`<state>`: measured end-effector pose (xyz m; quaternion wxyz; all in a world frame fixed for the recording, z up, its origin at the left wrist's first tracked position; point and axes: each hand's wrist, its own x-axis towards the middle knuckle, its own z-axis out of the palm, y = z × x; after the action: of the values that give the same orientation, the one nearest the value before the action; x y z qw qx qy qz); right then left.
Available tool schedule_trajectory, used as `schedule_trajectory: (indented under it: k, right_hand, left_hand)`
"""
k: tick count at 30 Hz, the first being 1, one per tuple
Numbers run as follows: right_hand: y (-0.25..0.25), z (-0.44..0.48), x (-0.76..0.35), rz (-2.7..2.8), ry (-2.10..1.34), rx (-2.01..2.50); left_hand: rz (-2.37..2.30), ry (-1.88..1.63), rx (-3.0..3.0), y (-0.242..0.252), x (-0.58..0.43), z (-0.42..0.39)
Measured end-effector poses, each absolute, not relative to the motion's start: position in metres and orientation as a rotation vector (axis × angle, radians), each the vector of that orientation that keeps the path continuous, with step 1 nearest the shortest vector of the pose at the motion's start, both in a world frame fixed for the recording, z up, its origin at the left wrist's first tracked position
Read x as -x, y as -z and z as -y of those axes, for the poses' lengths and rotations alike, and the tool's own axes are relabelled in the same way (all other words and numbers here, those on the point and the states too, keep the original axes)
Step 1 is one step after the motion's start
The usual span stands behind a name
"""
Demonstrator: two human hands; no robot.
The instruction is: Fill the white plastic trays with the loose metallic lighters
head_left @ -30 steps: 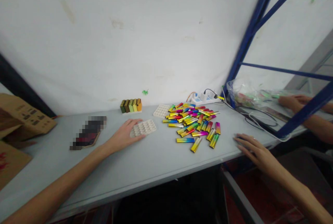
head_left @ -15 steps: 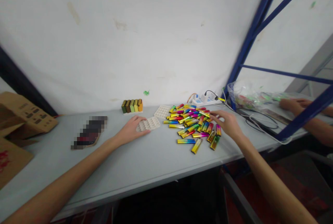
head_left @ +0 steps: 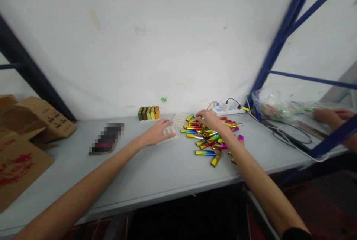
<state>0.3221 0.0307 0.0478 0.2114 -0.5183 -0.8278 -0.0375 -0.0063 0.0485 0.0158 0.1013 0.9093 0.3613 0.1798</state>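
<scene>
My left hand lies on a white dimpled tray, thumb and index finger spread apart with the tray's cells showing between them. A second white tray sits just behind it. My right hand is over the back left of a loose pile of shiny, multicoloured metallic lighters. Its fingers are curled down; whatever is in them, if anything, is hidden. To the left, by the wall, a block of upright green, yellow and orange lighters stands in rows on a white base.
Cardboard boxes stand at the left, with a pixelated dark item near them. Behind the pile is a white power strip with cables. Blue rack posts, a plastic bag and another person's hands are at the right.
My right hand has moved left, from the right side of the pile to its back left. My left hand reaches further over the tray. The view has shifted slightly left.
</scene>
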Motion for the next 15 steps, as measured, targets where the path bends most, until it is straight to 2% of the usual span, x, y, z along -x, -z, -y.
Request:
schedule_trajectory:
  k: [5, 12, 15]
  right_hand:
    - [-0.059, -0.052, -0.267, 2.464, 0.043, 1.455]
    - [-0.052, -0.055, -0.217, 2.573, -0.077, 1.635]
    - [-0.048, -0.051, -0.208, 2.545, -0.079, 1.599]
  left_hand:
    - [-1.184, -0.526, -2.698, -0.009, 0.007, -0.039]
    - [-1.169, -0.493, -2.704, -0.018, 0.057, -0.020]
    - [-1.241, -0.617, -2.664, -0.025, 0.073, -0.016]
